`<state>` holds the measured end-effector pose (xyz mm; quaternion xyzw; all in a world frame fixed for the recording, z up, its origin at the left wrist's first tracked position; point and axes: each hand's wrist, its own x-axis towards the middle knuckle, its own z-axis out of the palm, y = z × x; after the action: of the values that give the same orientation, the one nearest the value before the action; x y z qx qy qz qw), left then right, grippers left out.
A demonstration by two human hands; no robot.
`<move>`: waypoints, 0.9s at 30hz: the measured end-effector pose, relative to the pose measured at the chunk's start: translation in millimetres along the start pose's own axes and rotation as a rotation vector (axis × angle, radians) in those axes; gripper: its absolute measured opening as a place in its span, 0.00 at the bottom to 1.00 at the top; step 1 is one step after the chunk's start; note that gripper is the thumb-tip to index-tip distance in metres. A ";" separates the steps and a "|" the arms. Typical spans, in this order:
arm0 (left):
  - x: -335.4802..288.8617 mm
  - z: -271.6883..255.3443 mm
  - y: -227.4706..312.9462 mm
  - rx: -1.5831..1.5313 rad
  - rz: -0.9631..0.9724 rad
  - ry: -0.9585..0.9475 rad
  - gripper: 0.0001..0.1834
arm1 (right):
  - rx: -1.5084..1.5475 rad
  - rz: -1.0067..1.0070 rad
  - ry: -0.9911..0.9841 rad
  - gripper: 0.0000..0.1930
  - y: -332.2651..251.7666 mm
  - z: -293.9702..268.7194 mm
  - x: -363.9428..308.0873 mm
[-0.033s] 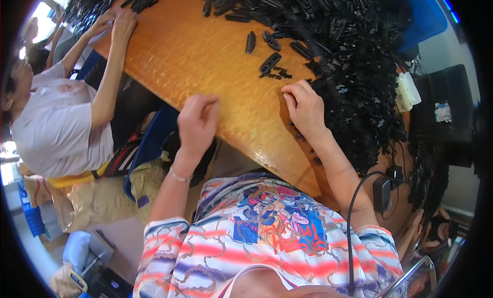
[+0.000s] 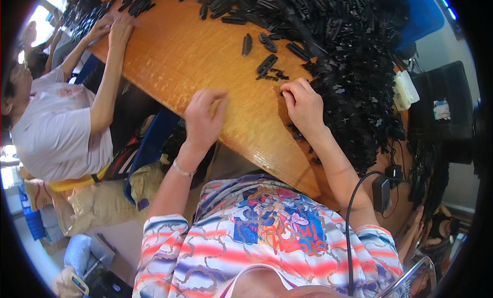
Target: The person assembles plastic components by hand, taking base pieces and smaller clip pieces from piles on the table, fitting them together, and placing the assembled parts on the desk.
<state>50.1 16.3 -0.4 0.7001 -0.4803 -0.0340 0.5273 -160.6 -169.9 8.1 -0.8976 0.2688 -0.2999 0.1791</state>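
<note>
Over the near edge of the wooden table point(image 2: 169, 67), my left hand point(image 2: 204, 118) is raised with its thumb and fingers curved together in a pinch. Its fingertips are smeared by motion, and I cannot make out anything between them. My right hand point(image 2: 304, 105) rests at the border of a heap of small black plastic pieces point(image 2: 354, 108). Its thumb and forefinger pinch a tiny black piece point(image 2: 282, 94), mostly hidden by the fingers. Just beyond it lie a long slotted black plastic part point(image 2: 267, 65) and a few crumb-like black bits point(image 2: 277, 74).
Long black parts point(image 2: 287, 8) pile up at the far side, with a blue bin point(image 2: 423, 18) behind. A co-worker point(image 2: 61, 118) sits at the left with both hands on the table. A black cable point(image 2: 352, 221) loops beside my right arm.
My left hand has shifted to the right and slightly farther over the table. My right hand keeps its pinch in nearly the same place. The whole view has moved a little.
</note>
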 end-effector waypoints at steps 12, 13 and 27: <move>102.8 111.8 -5.9 0.226 -0.017 -0.300 0.16 | -0.186 0.107 -0.232 0.06 11.5 23.1 46.4; 104.9 108.9 -3.7 0.228 -0.017 -0.299 0.16 | -0.185 0.105 -0.231 0.06 12.4 22.0 46.0; 56.9 46.0 1.9 -1.317 -0.662 -0.368 0.22 | 0.429 0.215 0.056 0.10 -44.9 -10.0 36.2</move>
<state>53.8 -56.5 6.9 0.3312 -0.2060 -0.5863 0.7100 -125.7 -157.4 53.4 -0.7967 0.2977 -0.3541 0.3890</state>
